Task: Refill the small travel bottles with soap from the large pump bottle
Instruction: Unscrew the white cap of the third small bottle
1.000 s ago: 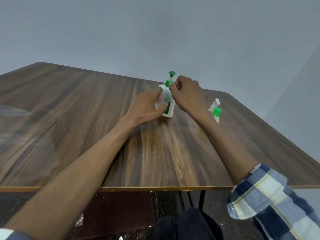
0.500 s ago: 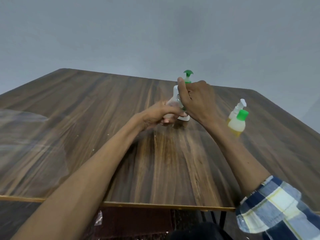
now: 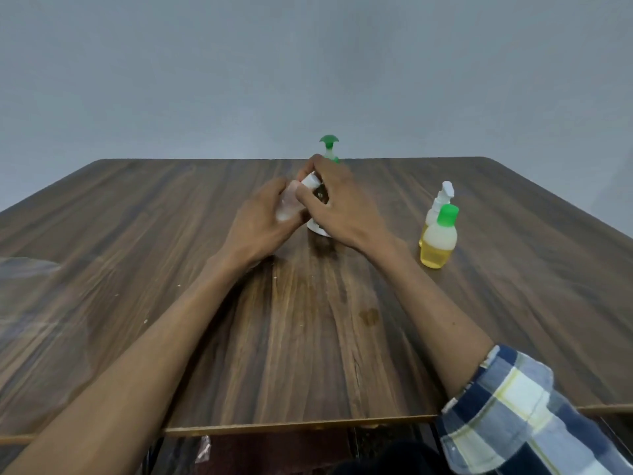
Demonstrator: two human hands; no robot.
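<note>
A small clear travel bottle (image 3: 287, 205) lies tilted in my left hand (image 3: 263, 221), which grips its body. My right hand (image 3: 337, 207) pinches the bottle's white cap (image 3: 311, 181) with curled fingers. Right behind both hands stands the large white pump bottle (image 3: 319, 229); its green pump head (image 3: 329, 142) shows above my right hand and most of its body is hidden. To the right stand two small bottles with yellow liquid: one with a green cap (image 3: 439, 240) and, behind it, one with a white spray top (image 3: 442, 200).
The wooden table (image 3: 308, 337) reaches to a plain grey wall. Its front edge runs just below my forearms. A clear plastic sheet (image 3: 30, 303) lies on the table's left side. My right sleeve (image 3: 520, 416) is a blue checked shirt.
The camera has swung so the table sits square in view. My left hand has lifted the small bottle up in front of the pump bottle, and my right hand's fingers have come onto its cap.
</note>
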